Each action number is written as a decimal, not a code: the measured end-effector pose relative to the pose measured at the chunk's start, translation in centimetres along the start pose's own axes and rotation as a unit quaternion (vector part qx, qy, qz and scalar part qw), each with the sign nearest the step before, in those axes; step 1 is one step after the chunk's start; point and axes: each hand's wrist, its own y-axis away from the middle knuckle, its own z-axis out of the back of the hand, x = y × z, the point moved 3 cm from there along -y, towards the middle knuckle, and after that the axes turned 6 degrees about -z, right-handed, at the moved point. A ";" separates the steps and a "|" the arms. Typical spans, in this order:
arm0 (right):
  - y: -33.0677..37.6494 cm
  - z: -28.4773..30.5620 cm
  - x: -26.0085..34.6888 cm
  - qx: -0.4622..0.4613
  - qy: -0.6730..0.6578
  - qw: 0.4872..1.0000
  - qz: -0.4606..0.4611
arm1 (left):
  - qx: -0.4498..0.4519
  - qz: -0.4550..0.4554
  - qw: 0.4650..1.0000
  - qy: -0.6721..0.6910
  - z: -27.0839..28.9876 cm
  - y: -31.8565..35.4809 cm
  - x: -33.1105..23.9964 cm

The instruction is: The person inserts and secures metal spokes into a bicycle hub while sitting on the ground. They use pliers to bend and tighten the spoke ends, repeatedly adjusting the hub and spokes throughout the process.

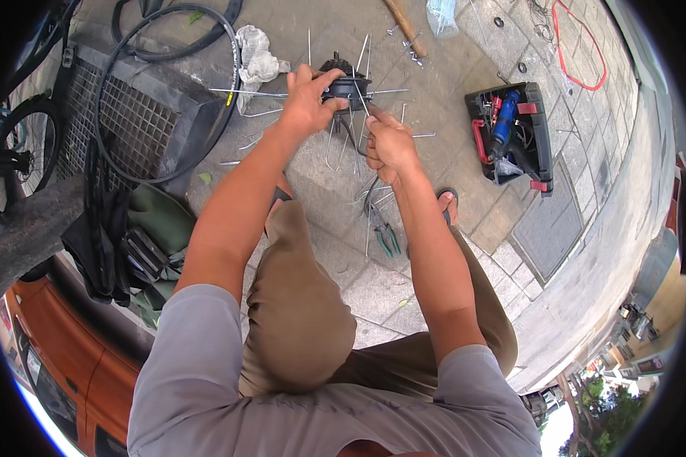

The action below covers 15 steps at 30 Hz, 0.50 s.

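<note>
My left hand (pixel 309 99) is clamped round the black hub (pixel 345 90), index finger over its far side and thumb pressed on the near one, holding it just above the pavement at the far middle of the scene. In my right hand (pixel 391 141), thumb and index finger pinch a thin metal spoke (pixel 361 94) while the other fingers curl into the palm. The spoke crosses the hub's right part — whether its end sits in a hole of the flange, I cannot tell.

As for how far along this is, I would call it partway at most. Several spokes fan out around the hub, to the left, right and far side, and some look fitted, though I can't sort those from ones lying behind it. Other loose spokes (pixel 259 113) lie on the ground to its left. The large rim (pixel 229 99) lies farther left and does not encircle the hub, so by my reading joining the two is not yet done.

Small metal bits (pixel 409 50) are scattered on the far side, by a wooden handle (pixel 405 27). Nearer me, between my feet, lie green-handled pliers (pixel 389 239); to the right stands an open tool case (pixel 543 141) with a blue tool (pixel 504 118) inside.
</note>
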 end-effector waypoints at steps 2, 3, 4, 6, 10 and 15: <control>-0.3 -3.4 -2.1 -0.106 -0.007 0.992 0.071 | -0.003 -0.003 1.000 0.006 -0.1 -0.2 -0.1; -2.1 -3.2 -3.5 -0.122 0.004 0.987 0.106 | -0.002 -0.005 1.000 0.008 -0.4 -0.1 -0.1; -4.5 -2.9 -4.7 -0.140 0.012 0.979 0.144 | -0.020 -0.031 0.999 0.006 -0.6 -0.3 -0.1; -5.5 -3.7 -4.2 -0.147 -0.030 0.978 0.145 | -0.007 -0.020 1.000 0.005 -0.3 -0.1 0.0; -4.4 -3.7 -2.4 -0.037 -0.064 0.997 0.037 | -0.010 -0.021 1.000 -0.002 -0.2 0.1 -0.4; -2.6 -1.8 -6.6 -0.046 -0.023 0.993 0.107 | -0.030 -0.020 0.999 0.026 -0.3 0.3 -0.2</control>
